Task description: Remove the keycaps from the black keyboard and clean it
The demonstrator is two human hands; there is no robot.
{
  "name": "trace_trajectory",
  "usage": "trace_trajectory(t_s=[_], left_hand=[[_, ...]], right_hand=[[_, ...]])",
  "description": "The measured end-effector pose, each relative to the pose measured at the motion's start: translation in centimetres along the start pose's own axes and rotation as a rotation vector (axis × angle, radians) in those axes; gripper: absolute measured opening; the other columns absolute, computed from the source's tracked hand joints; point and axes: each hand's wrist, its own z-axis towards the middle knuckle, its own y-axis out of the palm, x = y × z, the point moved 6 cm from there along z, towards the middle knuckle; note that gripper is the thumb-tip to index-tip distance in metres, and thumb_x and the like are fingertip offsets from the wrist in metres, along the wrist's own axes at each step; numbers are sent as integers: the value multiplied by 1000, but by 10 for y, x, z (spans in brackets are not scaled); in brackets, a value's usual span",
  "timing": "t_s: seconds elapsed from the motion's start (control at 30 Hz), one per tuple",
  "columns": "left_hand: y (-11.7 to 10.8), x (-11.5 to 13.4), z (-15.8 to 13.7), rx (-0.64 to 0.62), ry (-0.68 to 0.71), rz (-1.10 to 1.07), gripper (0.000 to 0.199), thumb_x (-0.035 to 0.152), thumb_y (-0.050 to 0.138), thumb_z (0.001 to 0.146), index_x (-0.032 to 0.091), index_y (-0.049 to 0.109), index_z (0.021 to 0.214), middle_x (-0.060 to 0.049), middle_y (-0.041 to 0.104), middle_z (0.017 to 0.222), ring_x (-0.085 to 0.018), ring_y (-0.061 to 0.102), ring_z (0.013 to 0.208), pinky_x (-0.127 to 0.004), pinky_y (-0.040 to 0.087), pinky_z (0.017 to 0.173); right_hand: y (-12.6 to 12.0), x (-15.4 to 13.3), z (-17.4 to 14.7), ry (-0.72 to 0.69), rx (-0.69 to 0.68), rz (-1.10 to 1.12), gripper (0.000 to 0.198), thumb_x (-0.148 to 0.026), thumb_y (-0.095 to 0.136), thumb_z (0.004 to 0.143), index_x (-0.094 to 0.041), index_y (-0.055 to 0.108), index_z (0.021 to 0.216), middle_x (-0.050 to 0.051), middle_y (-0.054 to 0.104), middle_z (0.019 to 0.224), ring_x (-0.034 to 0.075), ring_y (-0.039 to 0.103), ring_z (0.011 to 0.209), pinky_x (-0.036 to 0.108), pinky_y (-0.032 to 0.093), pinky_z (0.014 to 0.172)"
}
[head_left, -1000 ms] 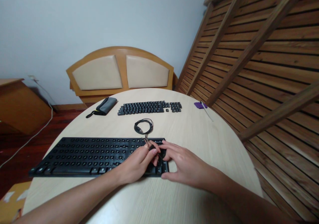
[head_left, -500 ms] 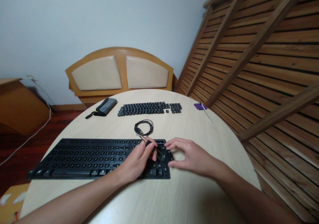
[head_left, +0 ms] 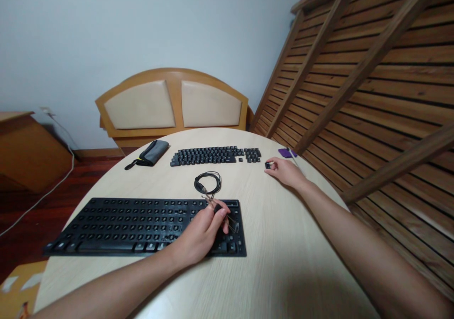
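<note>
A black keyboard [head_left: 117,224] lies near me, most of its keycaps off and its bottom row of keys still on. My left hand [head_left: 213,219] is closed around a wire keycap puller [head_left: 232,223], held over the keyboard's right end. Farther out, my right hand [head_left: 283,171] pinches a black keycap [head_left: 267,166] just above the table. It is a little to the right of the removed keycaps [head_left: 205,155], which are laid out in rows. Between them and the keyboard rests a coiled black cable [head_left: 207,183].
A grey and black pouch [head_left: 153,153] lies at the back left of the round table [head_left: 283,262]. At the back right are a purple cloth [head_left: 286,152] and a thin white stick-like tool beside my right wrist. A wooden slatted frame [head_left: 376,92] leans along the right.
My right hand has gone from the keyboard's right end to the far right, beside the laid-out keycaps, with a keycap in its fingers. My left hand stays over the keyboard with the puller.
</note>
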Motion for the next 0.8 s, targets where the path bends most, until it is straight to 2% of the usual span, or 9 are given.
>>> trace_trajectory(t_s=[0.17, 0.33, 0.43, 0.6, 0.8], left_hand=[[0, 3, 0, -8, -1, 14, 29, 39, 31, 105, 19, 51, 103, 0, 60, 75, -18, 58, 75, -32, 43, 77], [0, 2, -1, -9, 0, 4, 29, 39, 32, 104, 18, 51, 102, 0, 59, 74, -18, 58, 74, -32, 44, 77], [1, 0, -1, -9, 3, -1, 29, 39, 32, 105, 18, 52, 102, 1, 59, 73, -18, 57, 74, -32, 44, 77], [0, -1, 0, -8, 3, 5, 31, 40, 31, 105, 18, 52, 103, 0, 59, 75, -18, 58, 75, -33, 44, 78], [0, 0, -1, -7, -2, 1, 30, 41, 32, 105, 19, 52, 103, 0, 60, 75, -18, 59, 75, -32, 45, 78]], right_hand=[[11, 6, 23, 26, 34, -24, 32, -33, 69, 84, -19, 70, 113, 4, 74, 85, 19, 66, 77, 27, 43, 67], [18, 5, 33, 21, 36, -32, 31, -33, 67, 85, -22, 72, 114, 4, 74, 85, 20, 65, 76, 27, 42, 65], [20, 5, 33, 25, 42, -39, 31, -34, 66, 87, -24, 72, 115, 4, 73, 86, 20, 65, 76, 27, 42, 64], [20, 4, 27, 39, 80, -41, 42, -35, 67, 87, -21, 66, 127, 8, 73, 100, 22, 66, 85, 29, 46, 71], [20, 0, 20, 25, 94, -54, 33, -33, 62, 91, -22, 69, 122, 10, 71, 112, 24, 65, 99, 32, 48, 84]])
